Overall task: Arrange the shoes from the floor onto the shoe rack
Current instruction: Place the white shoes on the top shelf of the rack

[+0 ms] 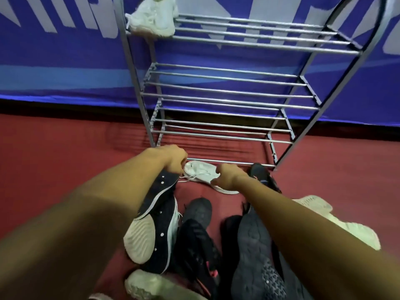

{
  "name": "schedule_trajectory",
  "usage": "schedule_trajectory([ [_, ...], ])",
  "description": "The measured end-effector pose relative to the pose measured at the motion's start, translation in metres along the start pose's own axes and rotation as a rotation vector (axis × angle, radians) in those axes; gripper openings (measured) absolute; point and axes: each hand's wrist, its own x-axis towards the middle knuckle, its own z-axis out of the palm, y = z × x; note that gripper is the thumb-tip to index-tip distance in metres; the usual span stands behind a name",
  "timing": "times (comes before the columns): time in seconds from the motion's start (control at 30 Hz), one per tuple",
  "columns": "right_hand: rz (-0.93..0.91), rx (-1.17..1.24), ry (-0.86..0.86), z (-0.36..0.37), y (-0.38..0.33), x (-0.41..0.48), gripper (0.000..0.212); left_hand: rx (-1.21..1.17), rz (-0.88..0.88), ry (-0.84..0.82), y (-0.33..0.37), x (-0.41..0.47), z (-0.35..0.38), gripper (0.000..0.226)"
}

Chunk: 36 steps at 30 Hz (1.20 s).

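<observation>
A: Hands?
B: The left hand point(173, 158) and the right hand point(227, 174) each curl round one end of the white shoe point(202, 171), which lies on the red floor point(65, 161) just before the shoe rack point(227, 92).
A: Elsewhere?
B: A pale sneaker point(154, 19) sits on the top tier. Dark shoes point(198, 212) lie on the floor nearby.

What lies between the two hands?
A white shoe lies on the floor between the left hand and the right hand, just before the rack, as the head view shows.
</observation>
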Motion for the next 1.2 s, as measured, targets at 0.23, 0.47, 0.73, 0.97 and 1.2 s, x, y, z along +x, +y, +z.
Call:
schedule_trajectory([
  [0.23,0.019,-0.094,-0.091,0.064,0.016,0.071,0.039,-0.033,0.039,-0.034,0.004,0.072,0.071,0.039],
  [0.47,-0.077,-0.125,-0.120,0.090,0.023,0.109,0.041,-0.068,0.005,-0.094,-0.007,0.111,0.094,0.046],
  [0.73,-0.085,-0.228,0.025,0.111,0.025,0.122,0.031,-0.089,-0.008,-0.121,-0.006,0.116,0.120,0.044],
  [0.97,-0.083,-0.145,0.180,0.095,0.028,0.119,0.024,-0.083,-0.021,-0.087,-0.006,0.116,0.110,0.047],
  [1.2,-0.115,-0.005,0.193,0.057,0.035,0.096,0.029,-0.113,-0.012,0.062,0.009,0.103,0.093,0.082],
])
